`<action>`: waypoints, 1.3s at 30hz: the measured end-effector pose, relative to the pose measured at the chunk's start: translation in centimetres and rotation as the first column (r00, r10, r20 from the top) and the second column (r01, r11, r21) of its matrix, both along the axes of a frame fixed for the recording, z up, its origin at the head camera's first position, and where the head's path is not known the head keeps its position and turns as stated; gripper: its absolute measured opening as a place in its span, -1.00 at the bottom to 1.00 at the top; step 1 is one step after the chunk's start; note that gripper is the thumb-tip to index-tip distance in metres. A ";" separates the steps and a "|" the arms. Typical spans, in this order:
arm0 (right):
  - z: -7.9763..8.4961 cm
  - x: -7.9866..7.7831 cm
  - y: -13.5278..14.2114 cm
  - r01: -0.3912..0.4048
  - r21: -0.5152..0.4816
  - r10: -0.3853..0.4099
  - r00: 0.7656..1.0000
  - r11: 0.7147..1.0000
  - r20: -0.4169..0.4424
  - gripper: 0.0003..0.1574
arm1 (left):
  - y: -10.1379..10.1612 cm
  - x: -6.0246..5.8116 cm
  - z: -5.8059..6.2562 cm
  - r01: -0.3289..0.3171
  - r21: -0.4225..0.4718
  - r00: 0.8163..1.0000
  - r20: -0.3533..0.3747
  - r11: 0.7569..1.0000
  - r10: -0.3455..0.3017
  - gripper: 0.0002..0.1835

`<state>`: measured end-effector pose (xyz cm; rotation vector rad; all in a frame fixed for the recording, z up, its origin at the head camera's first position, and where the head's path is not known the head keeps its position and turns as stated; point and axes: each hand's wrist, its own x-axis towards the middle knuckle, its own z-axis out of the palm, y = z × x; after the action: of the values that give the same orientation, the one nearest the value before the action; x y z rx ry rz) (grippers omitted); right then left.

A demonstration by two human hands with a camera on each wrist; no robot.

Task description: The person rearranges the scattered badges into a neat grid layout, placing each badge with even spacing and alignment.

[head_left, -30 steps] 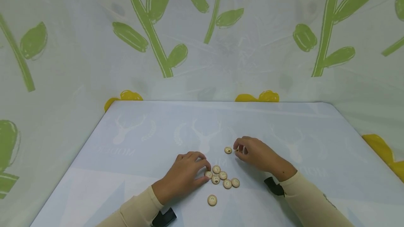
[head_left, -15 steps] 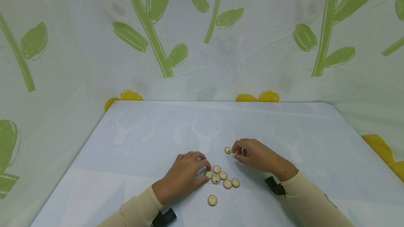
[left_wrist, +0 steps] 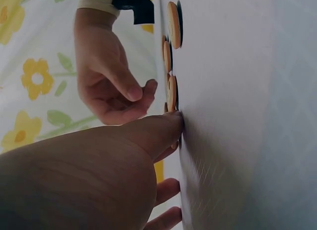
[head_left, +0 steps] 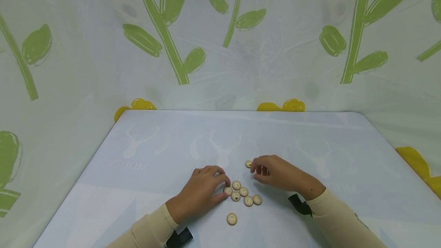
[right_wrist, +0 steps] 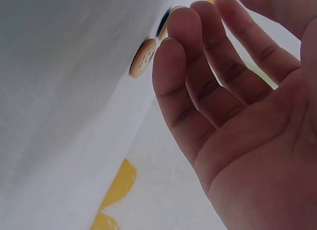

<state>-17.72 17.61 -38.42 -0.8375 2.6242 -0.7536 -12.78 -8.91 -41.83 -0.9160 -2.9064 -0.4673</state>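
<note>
Several small round wooden discs with face-like marks lie on the table. My left hand (head_left: 201, 192) rests at the left of the cluster, thumb and forefinger around the edge of one wooden disc (head_left: 227, 190). In the left wrist view its thumb presses down beside a wooden disc (left_wrist: 172, 93). My right hand (head_left: 275, 172) hovers farther back with loosely bent fingers, overlapping a wooden disc (head_left: 248, 163) with a dark mark. Nothing shows between its fingertips. Beyond those fingers (right_wrist: 168, 67), the right wrist view has a wooden disc (right_wrist: 142, 58) and part of another.
One wooden disc (head_left: 232, 219) lies by itself nearer the front, and another pair (head_left: 248, 201) sits at the cluster's right. The pale patterned tabletop (head_left: 162, 141) ends at a hanging with green leaves and yellow flowers (head_left: 293, 105). Black straps circle both wrists.
My right hand has moved slightly left and toward the front. The second back disc, visible at its fingertips a second ago, is now hidden in the head view. The left hand is still.
</note>
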 end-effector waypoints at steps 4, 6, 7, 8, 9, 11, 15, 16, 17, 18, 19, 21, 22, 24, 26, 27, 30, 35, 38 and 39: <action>0.1 0.3 -0.3 -0.006 -0.004 0.006 1.000 1.000 0.016 -0.87 | 0.0 0.0 0.0 -0.001 -0.004 1.000 0.003 1.000 0.001 -0.78; 0.2 0.4 -0.4 -0.011 -0.006 0.011 1.000 1.000 0.009 -0.87 | 0.0 0.0 0.0 -0.001 -0.002 1.000 0.002 1.000 0.001 -0.78; 0.2 0.4 -0.4 -0.013 -0.008 0.013 1.000 1.000 0.006 -0.87 | 0.0 0.0 0.0 -0.002 -0.001 1.000 0.001 1.000 0.002 -0.77; 0.2 0.5 -0.5 -0.017 -0.010 0.017 1.000 1.000 0.000 -0.86 | 0.0 0.0 0.1 -0.002 0.001 1.000 0.001 1.000 0.002 -0.77; 0.1 0.5 -0.5 -0.020 -0.011 0.020 1.000 1.000 -0.003 -0.87 | 0.0 0.1 0.1 -0.002 0.002 1.000 0.001 1.000 0.002 -0.77; 0.1 0.5 -0.6 -0.032 -0.015 0.032 0.999 0.999 -0.011 -0.87 | 0.0 0.0 0.1 -0.002 0.003 1.000 0.000 1.000 0.002 -0.77; -0.1 0.6 -0.8 -0.064 -0.027 0.064 0.998 0.998 -0.020 -0.87 | 0.0 0.1 0.2 -0.001 -0.003 1.000 0.000 1.000 0.001 -0.78; -0.1 0.7 -0.9 -0.072 -0.032 0.071 0.997 0.997 -0.020 -0.87 | 0.0 0.1 0.2 0.000 -0.002 1.000 0.000 1.000 0.000 -0.78; -0.1 0.7 -1.0 -0.078 -0.035 0.077 0.997 0.996 -0.024 -0.87 | 0.0 0.1 0.1 0.000 -0.002 1.000 -0.001 1.000 0.000 -0.78; -0.1 0.8 -1.0 -0.083 -0.038 0.082 0.996 0.996 -0.024 -0.87 | 0.0 0.1 0.1 0.001 -0.001 1.000 -0.002 1.000 -0.001 -0.78; -0.1 0.9 -1.1 -0.083 -0.037 0.082 0.996 0.996 -0.023 -0.87 | 0.0 0.1 0.1 0.001 0.001 1.000 -0.003 1.000 -0.001 -0.78; -0.1 1.0 -1.3 -0.084 -0.034 0.083 0.996 0.996 -0.021 -0.87 | 0.0 0.1 0.1 0.002 0.001 1.000 -0.009 1.000 -0.002 -0.77; -0.1 1.1 -1.4 -0.083 -0.031 0.083 0.996 0.996 -0.019 -0.87 | 0.0 0.1 0.1 0.002 0.001 1.000 -0.012 1.000 -0.002 -0.77; -0.1 1.2 -1.6 -0.080 -0.020 0.079 0.997 0.997 -0.014 -0.87 | 0.0 0.1 0.1 0.002 -0.001 1.000 -0.015 1.000 -0.003 -0.77; -0.1 1.3 -1.7 -0.075 -0.007 0.075 0.997 0.997 -0.011 -0.87 | 0.0 0.1 0.1 0.002 -0.004 1.000 -0.015 1.000 -0.002 -0.77; -0.1 1.3 -1.8 -0.075 -0.003 0.075 0.997 0.997 -0.010 -0.87 | 0.0 0.1 0.2 0.002 -0.005 1.000 -0.014 1.000 -0.002 -0.77; -0.1 1.5 -2.0 -0.081 0.012 0.081 0.996 0.997 -0.023 -0.87 | 0.0 0.1 0.2 0.004 -0.005 1.000 -0.010 1.000 -0.004 -0.77; -0.2 1.8 -2.2 -0.103 0.034 0.105 0.992 0.994 -0.066 -0.87 | 0.0 0.0 0.1 0.009 -0.001 1.000 -0.013 1.000 -0.009 -0.78; -0.3 1.9 -2.3 -0.112 0.042 0.115 0.990 0.993 -0.077 -0.87 | 0.0 0.0 0.0 0.010 0.002 1.000 -0.015 1.000 -0.010 -0.79; -0.3 1.9 -2.4 -0.116 0.044 0.119 0.990 0.992 -0.082 -0.87 | 0.0 0.0 0.0 0.011 0.003 1.000 -0.017 1.000 -0.011 -0.79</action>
<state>-15.83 15.26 -38.77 -1.0232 2.6257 -0.6476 -12.78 -8.95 -41.84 -0.9310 -2.8857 -0.4626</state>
